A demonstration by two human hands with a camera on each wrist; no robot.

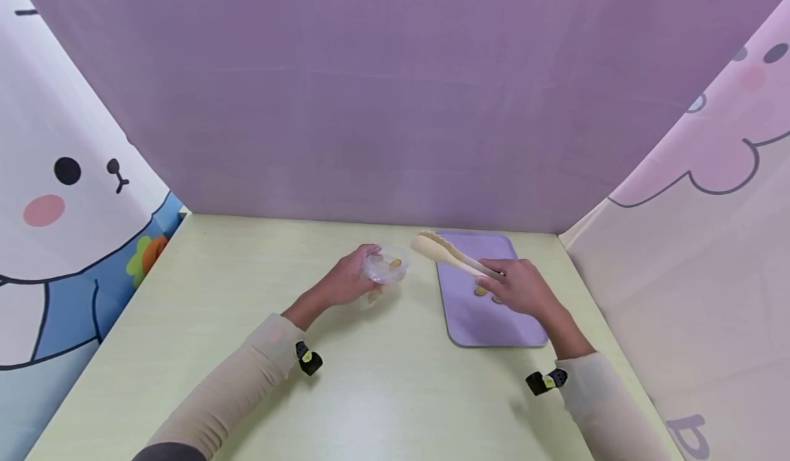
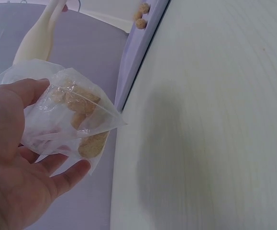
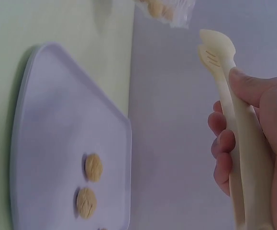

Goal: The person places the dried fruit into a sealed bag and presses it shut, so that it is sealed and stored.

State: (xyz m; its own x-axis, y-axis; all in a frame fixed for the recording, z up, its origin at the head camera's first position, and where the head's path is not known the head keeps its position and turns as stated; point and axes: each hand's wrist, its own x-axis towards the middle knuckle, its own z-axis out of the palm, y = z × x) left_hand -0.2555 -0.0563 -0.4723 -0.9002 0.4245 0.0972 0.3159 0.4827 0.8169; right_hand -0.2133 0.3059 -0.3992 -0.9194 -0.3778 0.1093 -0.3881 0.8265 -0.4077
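My left hand (image 1: 345,281) holds a clear plastic bag (image 2: 42,127) above the table, thumb on top near its mouth and the other fingers below. Several walnuts (image 2: 93,143) show through the film in the left wrist view. In my right hand (image 1: 523,288) is a pair of cream tongs (image 3: 246,143), gripped along the arms. Their tips (image 1: 432,247) point left toward the bag's opening, close together, with nothing seen between them. Below the right hand lies a purple tray (image 1: 475,327); wrinkled tan walnuts (image 3: 94,167) rest on it, partly covered by the hand in the head view.
The pale wooden table (image 1: 370,392) runs up to a purple backdrop (image 1: 382,104). Printed cartoon cloths hang at the left (image 1: 74,241) and right (image 1: 710,241) sides. Small black cameras are strapped at both wrists.
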